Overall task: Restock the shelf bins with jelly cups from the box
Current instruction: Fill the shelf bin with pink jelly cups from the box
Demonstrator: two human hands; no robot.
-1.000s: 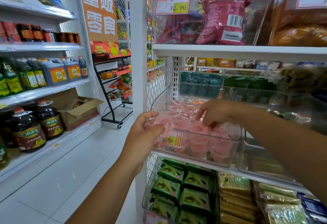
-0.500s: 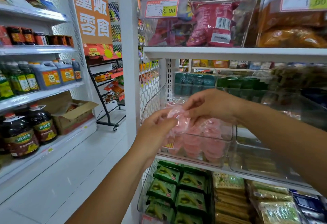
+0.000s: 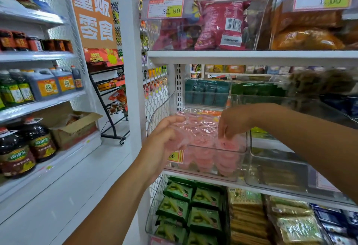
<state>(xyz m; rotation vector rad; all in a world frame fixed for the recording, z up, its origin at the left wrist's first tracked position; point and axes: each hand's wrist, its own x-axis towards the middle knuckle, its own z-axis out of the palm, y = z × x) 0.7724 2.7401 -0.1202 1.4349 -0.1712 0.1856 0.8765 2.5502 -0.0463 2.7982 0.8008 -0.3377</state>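
Note:
A clear plastic shelf bin (image 3: 243, 164) on the middle shelf holds several pink jelly cups (image 3: 203, 160). My left hand (image 3: 164, 142) is at the bin's front left corner, curled around a small bunch of pink jelly cups (image 3: 179, 143), which are blurred. My right hand (image 3: 233, 121) reaches over the bin with its fingers pointing down, pinching a pink jelly cup (image 3: 225, 144) just above the ones lying inside. A yellow price tag (image 3: 175, 156) on the bin's front is partly hidden by my left hand.
An empty clear bin (image 3: 275, 169) stands to the right. Green snack packs (image 3: 205, 198) fill the shelf below, and bagged snacks (image 3: 220, 24) the shelf above. An open cardboard box (image 3: 75, 128) sits on the low left shelf beside oil bottles (image 3: 39, 141). The aisle floor (image 3: 77, 186) is white.
My right hand took a cup from my left hand and moved right and down over the bin. My left hand has stayed at the bin's front left corner.

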